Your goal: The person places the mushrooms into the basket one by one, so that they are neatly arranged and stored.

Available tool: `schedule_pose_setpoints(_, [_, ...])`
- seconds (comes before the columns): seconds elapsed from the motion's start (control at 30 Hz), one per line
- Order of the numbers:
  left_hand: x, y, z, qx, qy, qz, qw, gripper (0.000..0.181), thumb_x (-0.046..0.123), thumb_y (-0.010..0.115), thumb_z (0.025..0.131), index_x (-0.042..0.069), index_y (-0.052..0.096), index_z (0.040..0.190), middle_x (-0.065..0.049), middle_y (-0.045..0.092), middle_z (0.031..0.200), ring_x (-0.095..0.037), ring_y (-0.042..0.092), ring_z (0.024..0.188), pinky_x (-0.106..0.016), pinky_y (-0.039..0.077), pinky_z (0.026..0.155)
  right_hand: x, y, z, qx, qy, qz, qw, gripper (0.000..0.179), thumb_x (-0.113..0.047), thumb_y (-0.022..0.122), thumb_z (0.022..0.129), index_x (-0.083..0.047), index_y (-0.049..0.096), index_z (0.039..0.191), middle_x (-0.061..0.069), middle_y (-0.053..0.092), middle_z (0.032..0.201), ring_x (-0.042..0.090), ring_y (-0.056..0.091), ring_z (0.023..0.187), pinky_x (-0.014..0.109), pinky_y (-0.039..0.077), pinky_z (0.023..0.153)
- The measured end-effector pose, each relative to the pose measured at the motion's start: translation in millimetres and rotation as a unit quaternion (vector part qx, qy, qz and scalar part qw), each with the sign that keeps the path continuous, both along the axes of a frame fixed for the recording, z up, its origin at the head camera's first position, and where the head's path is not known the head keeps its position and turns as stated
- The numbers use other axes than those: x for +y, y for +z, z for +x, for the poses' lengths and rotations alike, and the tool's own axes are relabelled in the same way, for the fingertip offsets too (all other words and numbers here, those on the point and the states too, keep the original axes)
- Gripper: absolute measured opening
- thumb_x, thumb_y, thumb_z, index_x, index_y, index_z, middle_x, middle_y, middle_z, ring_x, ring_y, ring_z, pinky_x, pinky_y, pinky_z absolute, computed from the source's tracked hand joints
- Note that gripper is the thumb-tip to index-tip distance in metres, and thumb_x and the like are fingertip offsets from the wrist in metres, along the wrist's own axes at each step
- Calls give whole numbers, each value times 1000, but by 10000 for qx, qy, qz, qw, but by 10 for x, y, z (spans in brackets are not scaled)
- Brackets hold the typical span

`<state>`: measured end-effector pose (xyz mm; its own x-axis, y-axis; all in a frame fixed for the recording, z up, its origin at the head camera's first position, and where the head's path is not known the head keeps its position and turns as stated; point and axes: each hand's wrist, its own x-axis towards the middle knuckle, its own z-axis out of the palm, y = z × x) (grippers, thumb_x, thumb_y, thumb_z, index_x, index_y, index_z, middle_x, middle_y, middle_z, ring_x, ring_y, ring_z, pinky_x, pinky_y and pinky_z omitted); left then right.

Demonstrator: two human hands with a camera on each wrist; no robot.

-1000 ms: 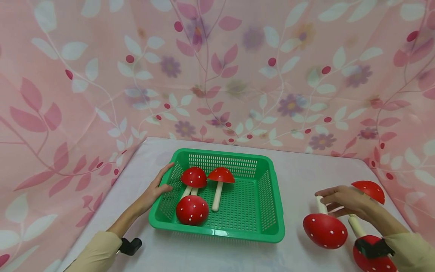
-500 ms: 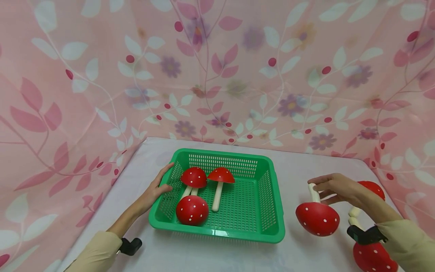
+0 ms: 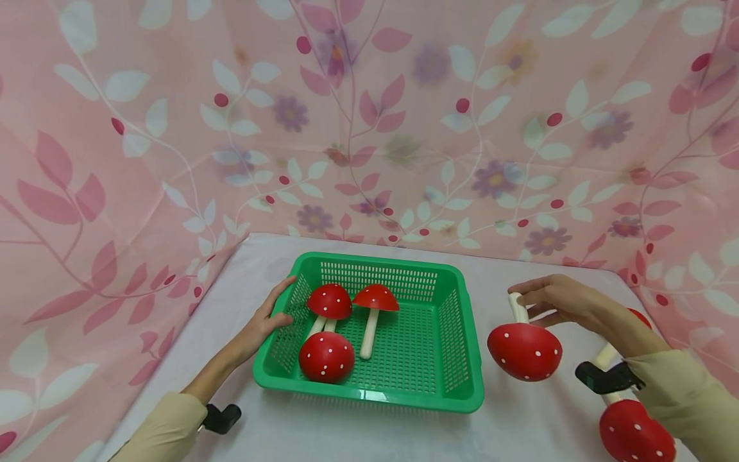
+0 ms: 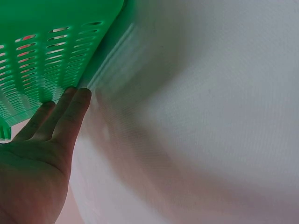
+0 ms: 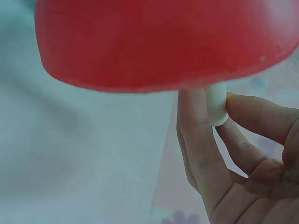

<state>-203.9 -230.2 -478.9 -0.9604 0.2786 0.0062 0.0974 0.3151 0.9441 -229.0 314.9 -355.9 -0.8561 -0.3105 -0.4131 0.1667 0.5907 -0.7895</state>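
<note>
My right hand (image 3: 562,300) pinches the white stem of a red toy mushroom (image 3: 524,351) between thumb and fingers, cap hanging down, just right of the green basket (image 3: 475,359). In the right wrist view the red cap (image 5: 163,46) fills the top and the fingers grip the pale stem (image 5: 216,103). My left hand (image 3: 256,330) rests on the basket's left side, thumb over the rim; the left wrist view shows its straight fingers (image 4: 70,114) against the slotted wall. Inside the basket lie several white-spotted mushrooms, among them a front one (image 3: 326,357) and a right one (image 3: 375,298).
More mushrooms lie on the white-covered table (image 3: 323,430) at the right: a near one (image 3: 637,430) and one behind my right wrist (image 3: 639,317), mostly hidden. A pink floral cloth (image 3: 404,128) hangs behind and at both sides.
My right hand has moved left and away from me, carrying the mushroom up toward the basket's right side. The left hand and the basket have stayed put.
</note>
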Motion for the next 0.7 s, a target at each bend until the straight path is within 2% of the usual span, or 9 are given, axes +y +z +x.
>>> schedule_pose_setpoints(0.37, [-6, -5, 1, 52, -65, 39, 10000, 73, 21, 48, 94, 32, 16, 158, -16, 16, 161, -50, 33, 135, -62, 47, 95, -238, 156, -83, 101, 151, 46, 9998, 60, -22, 64, 95, 8, 44, 143, 12, 68, 109, 25, 68, 90, 41, 59, 80])
schedule_pose_setpoints(0.7, [-7, -9, -3, 49, -58, 57, 10000, 73, 21, 48, 93, 33, 16, 158, -16, 17, 162, -51, 34, 135, -63, 47, 94, -492, 227, -138, -61, 151, -208, 9997, 56, -20, 60, 96, 8, 44, 142, 10, 67, 101, 25, 66, 90, 41, 59, 80])
